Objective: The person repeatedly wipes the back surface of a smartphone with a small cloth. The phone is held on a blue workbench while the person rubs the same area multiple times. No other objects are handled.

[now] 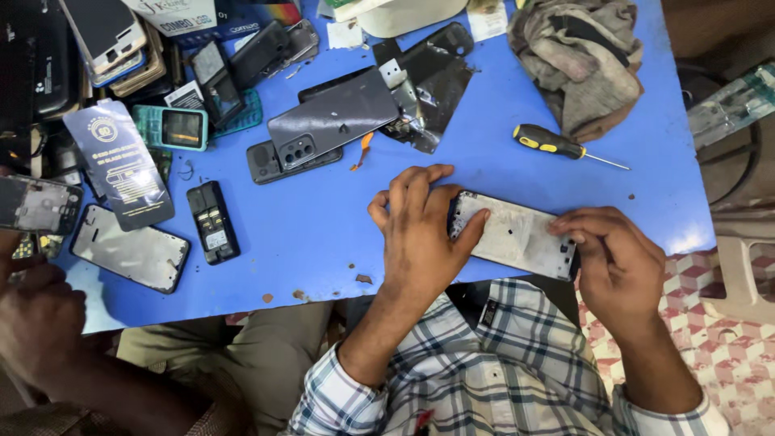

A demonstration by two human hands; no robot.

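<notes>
A bare phone frame (517, 236), silvery grey with a dark rim, lies flat at the near edge of the blue table (323, 226). My left hand (420, 234) presses on its left end, thumb along the frame's edge and fingers spread on the table. My right hand (617, 262) grips the frame's right end with fingers curled over its corner. A screwdriver (557, 146) with a black and yellow handle lies on the table just beyond the frame, untouched.
Several phones, back covers and screens crowd the table's left and far side: a grey back cover (333, 118), a small black phone (212, 221), a screen panel (129, 248). A crumpled cloth (580, 56) sits far right. Another person's hand (36, 323) rests at the left.
</notes>
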